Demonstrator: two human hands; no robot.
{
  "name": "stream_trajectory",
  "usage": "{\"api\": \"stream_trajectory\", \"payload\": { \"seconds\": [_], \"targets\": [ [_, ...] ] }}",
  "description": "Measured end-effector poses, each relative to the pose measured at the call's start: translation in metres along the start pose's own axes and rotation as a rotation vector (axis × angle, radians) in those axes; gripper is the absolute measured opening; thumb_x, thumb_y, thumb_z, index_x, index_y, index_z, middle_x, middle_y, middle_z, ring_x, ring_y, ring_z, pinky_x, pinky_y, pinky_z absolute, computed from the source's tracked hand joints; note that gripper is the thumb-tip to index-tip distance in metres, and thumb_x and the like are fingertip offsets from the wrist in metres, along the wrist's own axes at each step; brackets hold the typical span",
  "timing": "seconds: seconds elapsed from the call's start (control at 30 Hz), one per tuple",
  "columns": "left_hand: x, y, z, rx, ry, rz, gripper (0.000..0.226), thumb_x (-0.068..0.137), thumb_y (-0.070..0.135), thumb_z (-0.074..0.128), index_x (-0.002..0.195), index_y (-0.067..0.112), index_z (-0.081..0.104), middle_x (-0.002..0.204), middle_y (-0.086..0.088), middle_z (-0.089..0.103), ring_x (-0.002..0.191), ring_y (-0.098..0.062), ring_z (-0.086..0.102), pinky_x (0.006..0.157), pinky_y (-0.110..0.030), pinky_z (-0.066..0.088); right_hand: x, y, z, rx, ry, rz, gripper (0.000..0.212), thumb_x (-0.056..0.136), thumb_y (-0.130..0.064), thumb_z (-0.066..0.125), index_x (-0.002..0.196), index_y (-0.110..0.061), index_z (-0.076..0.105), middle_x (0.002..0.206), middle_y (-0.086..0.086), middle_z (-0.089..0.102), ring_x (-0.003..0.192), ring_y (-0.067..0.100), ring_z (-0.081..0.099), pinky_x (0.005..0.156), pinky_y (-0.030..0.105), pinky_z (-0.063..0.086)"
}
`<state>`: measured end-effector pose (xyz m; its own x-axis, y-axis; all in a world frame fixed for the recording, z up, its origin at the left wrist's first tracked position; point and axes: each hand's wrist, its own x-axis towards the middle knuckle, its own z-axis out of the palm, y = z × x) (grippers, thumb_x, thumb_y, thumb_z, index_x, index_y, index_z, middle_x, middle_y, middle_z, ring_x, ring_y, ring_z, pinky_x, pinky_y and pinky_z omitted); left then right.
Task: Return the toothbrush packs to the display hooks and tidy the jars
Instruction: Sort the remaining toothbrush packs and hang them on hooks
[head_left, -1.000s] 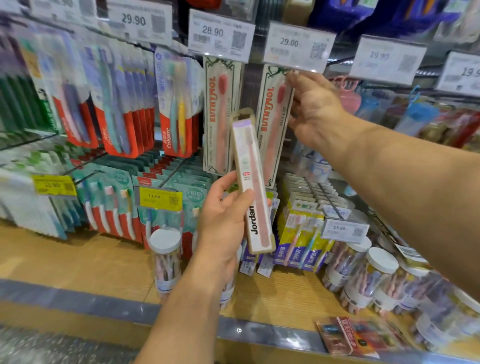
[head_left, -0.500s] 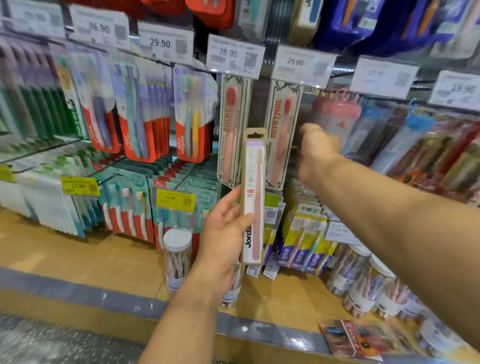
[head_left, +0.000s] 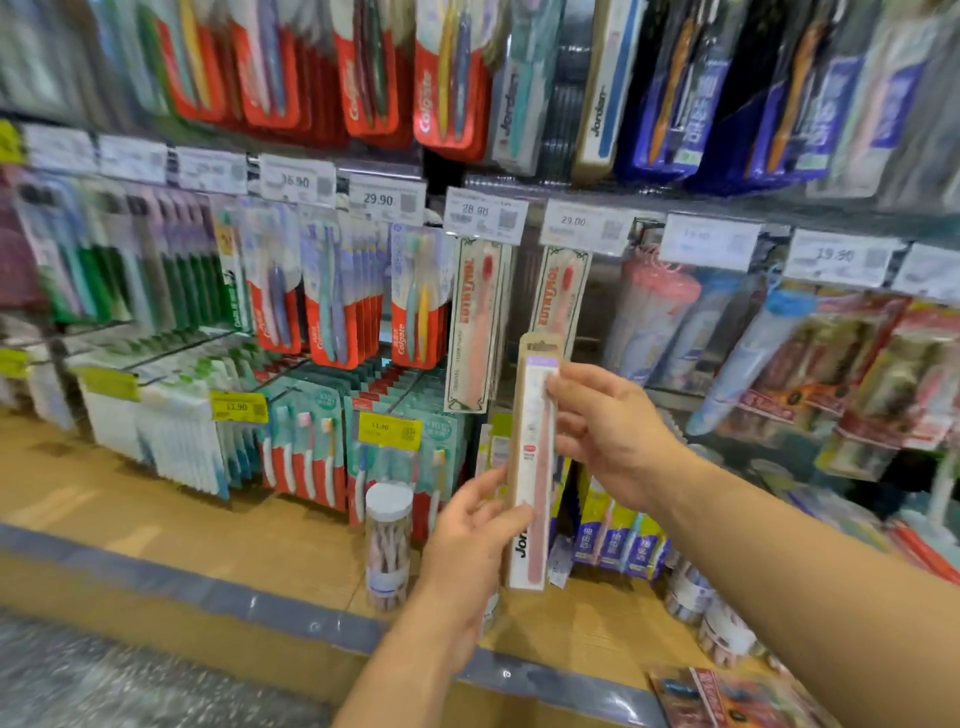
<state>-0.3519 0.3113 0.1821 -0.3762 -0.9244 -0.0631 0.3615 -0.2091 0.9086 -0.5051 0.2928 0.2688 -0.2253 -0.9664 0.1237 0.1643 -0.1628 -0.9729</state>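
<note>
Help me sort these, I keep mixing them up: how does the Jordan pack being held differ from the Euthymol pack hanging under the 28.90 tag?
The Jordan pack is gripped by both hands, off any hook; the Euthymol pack hangs on the display. Jordan's card is plain brown and white; Euthymol's is cream with red lettering and an ornate border. Both are tall, narrow single pinkish toothbrush packs.

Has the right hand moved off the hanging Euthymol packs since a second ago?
Yes. The right hand has come down and away from the cream Euthymol pack under the 29.00 price tag, and now pinches the upper part of the slim pink Jordan toothbrush pack.
</note>
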Motion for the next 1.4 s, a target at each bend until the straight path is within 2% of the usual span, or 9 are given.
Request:
{"api": "stream_trajectory", "payload": {
  "seconds": [0.17, 0.37, 0.57, 0.67, 0.8, 1.0, 1.13, 1.27, 1.4],
  "targets": [
    [-0.034, -0.023, 0.002, -0.081, -0.008, -0.116, 0.036, 0.088, -0.015, 0.062, 0.117, 0.006, 0.063, 0.101, -0.017, 0.079, 0.084, -0.030, 0.076, 0.072, -0.037, 0.063, -0.019, -0.023, -0.012, 0.057, 0.036, 0.003, 0.023, 0.097, -0.010, 0.065, 0.121, -0.010, 0.068, 0.099, 0.011, 0.075, 0.078, 0.020, 0.071, 0.077, 0.037, 0.059],
    [-0.063, -0.034, 0.056, -0.237, 0.041, -0.112, 0.031, 0.092, -0.016, 0.057, 0.122, -0.009, 0.062, 0.097, -0.024, 0.074, 0.072, -0.024, 0.076, 0.061, -0.024, 0.063, -0.056, -0.057, -0.046, 0.090, 0.116, 0.017, 0.018, 0.099, -0.008, 0.062, 0.116, -0.013, 0.065, 0.093, 0.008, 0.074, 0.076, 0.020, 0.069, 0.072, 0.036, 0.060],
    [-0.080, -0.026, 0.112, -0.453, 0.068, -0.222, 0.034, 0.098, -0.009, 0.053, 0.132, -0.009, 0.055, 0.115, -0.029, 0.067, 0.097, -0.034, 0.068, 0.062, -0.031, 0.062, -0.096, -0.098, -0.091, 0.126, 0.234, -0.012, 0.025, 0.099, -0.009, 0.063, 0.123, -0.014, 0.062, 0.094, 0.009, 0.077, 0.077, 0.022, 0.073, 0.073, 0.038, 0.061],
    [-0.087, -0.020, 0.133, -0.514, 0.007, -0.312, 0.036, 0.102, -0.001, 0.051, 0.138, -0.006, 0.053, 0.104, -0.026, 0.070, 0.095, -0.037, 0.066, 0.054, -0.041, 0.061, -0.107, -0.116, -0.106, 0.100, 0.260, -0.041, 0.019, 0.100, -0.011, 0.062, 0.118, -0.017, 0.067, 0.096, 0.009, 0.077, 0.078, 0.021, 0.071, 0.085, 0.043, 0.058],
    [-0.095, -0.007, 0.144, -0.536, -0.078, -0.305, 0.031, 0.101, 0.004, 0.054, 0.128, -0.011, 0.056, 0.079, -0.029, 0.074, 0.092, -0.041, 0.066, 0.076, -0.050, 0.061, -0.113, -0.139, -0.117, 0.085, 0.278, -0.082, 0.022, 0.097, -0.013, 0.067, 0.119, -0.018, 0.069, 0.108, 0.014, 0.076, 0.088, 0.025, 0.069, 0.093, 0.048, 0.053],
    [-0.101, 0.017, 0.154, -0.688, -0.130, -0.385, 0.050, 0.105, 0.023, 0.047, 0.139, -0.013, 0.045, 0.125, -0.035, 0.060, 0.119, -0.049, 0.057, 0.111, -0.054, 0.041, -0.117, -0.163, -0.119, 0.045, 0.249, -0.114, 0.018, 0.098, -0.017, 0.067, 0.115, -0.019, 0.069, 0.109, 0.015, 0.075, 0.099, 0.029, 0.067, 0.107, 0.056, 0.047],
    [-0.105, 0.021, 0.156, -0.768, -0.156, -0.389, 0.057, 0.105, 0.032, 0.045, 0.142, -0.010, 0.044, 0.135, -0.034, 0.058, 0.127, -0.048, 0.054, 0.115, -0.054, 0.038, -0.113, -0.172, -0.116, 0.044, 0.236, -0.140, 0.019, 0.098, -0.016, 0.067, 0.116, -0.018, 0.069, 0.109, 0.014, 0.076, 0.095, 0.026, 0.071, 0.107, 0.055, 0.050],
    [-0.107, 0.021, 0.158, -0.619, -0.164, -0.316, 0.047, 0.108, 0.030, 0.043, 0.148, 0.005, 0.044, 0.141, -0.027, 0.057, 0.128, -0.044, 0.056, 0.112, -0.054, 0.042, -0.109, -0.174, -0.112, -0.004, 0.231, -0.173, 0.016, 0.099, -0.015, 0.065, 0.115, -0.017, 0.067, 0.108, 0.015, 0.073, 0.095, 0.028, 0.069, 0.103, 0.056, 0.052],
    [-0.104, 0.009, 0.161, -0.073, -0.090, -0.121, 0.023, 0.101, 0.010, 0.060, 0.124, 0.017, 0.057, 0.111, -0.018, 0.071, 0.101, -0.036, 0.072, 0.090, -0.049, 0.059, -0.119, -0.161, -0.111, -0.224, 0.260, -0.141, 0.021, 0.097, -0.009, 0.066, 0.115, -0.019, 0.064, 0.103, 0.014, 0.072, 0.076, 0.023, 0.070, 0.067, 0.041, 0.063]
  ]
}}
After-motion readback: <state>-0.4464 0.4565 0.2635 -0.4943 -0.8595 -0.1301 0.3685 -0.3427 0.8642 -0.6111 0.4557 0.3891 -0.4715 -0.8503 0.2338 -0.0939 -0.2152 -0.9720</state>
